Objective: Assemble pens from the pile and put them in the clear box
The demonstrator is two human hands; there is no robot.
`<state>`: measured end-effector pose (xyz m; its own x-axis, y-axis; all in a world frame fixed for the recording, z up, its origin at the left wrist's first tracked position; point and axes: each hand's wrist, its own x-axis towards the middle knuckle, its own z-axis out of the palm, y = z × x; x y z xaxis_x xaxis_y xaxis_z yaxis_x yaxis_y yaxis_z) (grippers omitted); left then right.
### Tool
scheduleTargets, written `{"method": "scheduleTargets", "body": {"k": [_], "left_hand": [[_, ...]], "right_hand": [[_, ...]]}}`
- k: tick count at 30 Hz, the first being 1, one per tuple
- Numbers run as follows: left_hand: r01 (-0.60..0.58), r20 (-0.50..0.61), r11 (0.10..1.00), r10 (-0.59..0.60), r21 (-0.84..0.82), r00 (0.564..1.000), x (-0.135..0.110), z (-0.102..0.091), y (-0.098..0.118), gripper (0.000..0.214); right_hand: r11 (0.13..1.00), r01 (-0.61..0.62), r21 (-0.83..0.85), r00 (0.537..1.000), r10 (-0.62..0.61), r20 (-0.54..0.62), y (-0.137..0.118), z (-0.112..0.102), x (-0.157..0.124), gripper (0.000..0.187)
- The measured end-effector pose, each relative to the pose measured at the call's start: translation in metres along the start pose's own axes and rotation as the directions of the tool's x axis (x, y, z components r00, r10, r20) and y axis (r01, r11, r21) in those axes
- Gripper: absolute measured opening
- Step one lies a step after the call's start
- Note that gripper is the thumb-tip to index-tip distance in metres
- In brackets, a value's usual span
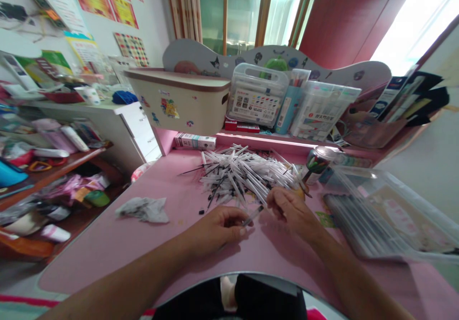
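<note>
Right, so my left hand [220, 224] has a narrow pinch on a clear tube [253, 216], thumb & fingers closed round it, its dark end sticking out toward 1 o'clock, well above the pink desk's [107, 258] near edge as I look down. My right hand [290, 208] is just beside that dark end, at abt 2 o'clock from my left, fingers curled in w/ the tips bunched; can't tell if anything's btwn them. At 12, just past both hands, there's a big messy pile [247, 167] of white & clear sticks w/ black bits, lying every which way. A small black piece [201, 211] lies apart from it at approx 10. Crumpled greyish tissue [143, 209] is at 9, well clear of my left hand. At 2, beyond my right hand, a drinks can [319, 160] stands by the pile; at 3, an open clear plastic case [418, 215] w/ a row of dark-looking pens [362, 224] in its near-left part. Up on the shelf: cream storage bin [186, 100] w/ stickers at 11, a handled marker case [256, 98] at 12, and a pinkish holder [373, 133] stuffed w/ tools at abt 2
</note>
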<state>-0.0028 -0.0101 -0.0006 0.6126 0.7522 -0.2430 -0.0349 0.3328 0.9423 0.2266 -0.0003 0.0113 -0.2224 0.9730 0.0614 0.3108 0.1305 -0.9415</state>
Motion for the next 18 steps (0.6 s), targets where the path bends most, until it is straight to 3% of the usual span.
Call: {"method": "scheduleTargets", "body": {"k": [3, 5, 7, 9, 13, 18], "left_hand": [[0.027, -0.090, 0.986, -0.042, -0.162, 0.995, 0.000, 0.000, -0.001, 0.029], [0.009, -0.107, 0.975, -0.033, -0.221, 0.994, 0.001, -0.002, -0.003, 0.029], [-0.025, -0.107, 0.971, 0.000, -0.237, 0.994, 0.001, -0.003, -0.003, 0.029], [-0.053, -0.107, 0.968, 0.027, -0.244, 0.994, 0.002, -0.004, -0.003, 0.031], [-0.064, -0.092, 0.967, 0.042, -0.247, 0.995, 0.004, -0.004, -0.001, 0.034], [-0.052, -0.113, 0.937, 0.013, -0.346, 0.994, 0.002, 0.001, 0.002, 0.029]], "right_hand": [[0.988, 0.052, 0.144, 0.940, 0.001, -0.342, 0.004, -0.009, 0.006, 0.037], [0.989, 0.051, 0.140, 0.892, 0.018, -0.451, 0.007, -0.016, 0.010, 0.031], [0.999, -0.019, 0.041, 0.892, 0.036, -0.451, 0.012, -0.023, 0.014, 0.024], [0.981, -0.091, -0.172, 0.919, 0.016, -0.393, 0.016, -0.028, 0.017, 0.018], [0.795, -0.102, -0.598, 0.957, -0.085, -0.276, 0.024, -0.034, 0.020, 0.017], [0.639, -0.128, -0.759, 0.976, -0.057, -0.212, 0.029, -0.037, 0.020, 0.021]]}}
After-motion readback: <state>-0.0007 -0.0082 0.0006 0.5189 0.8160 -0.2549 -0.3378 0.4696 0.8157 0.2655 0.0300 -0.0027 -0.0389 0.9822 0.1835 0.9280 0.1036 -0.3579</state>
